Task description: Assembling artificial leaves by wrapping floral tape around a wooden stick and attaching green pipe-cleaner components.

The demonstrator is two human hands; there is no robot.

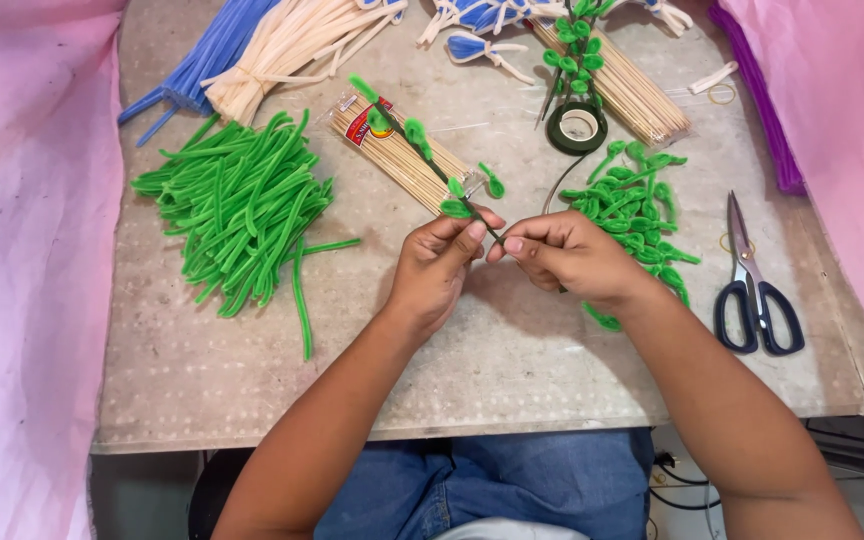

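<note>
Between both thumbs, the stem's (pixel 430 158) lower end is disappearing; left hand (pixel 437 268) and right hand (pixel 564 256) are pinching it, tape (pixel 578 127) lying beyond.

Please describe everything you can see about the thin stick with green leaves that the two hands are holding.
The leafy stick is a thin, dark-wrapped skewer with small green loops of fuzzy wire, like leaves, spaced along it. It slants from upper left down to the hands, above a pack of wooden skewers. The left hand and right hand pinch its lower end between their fingertips.
</note>
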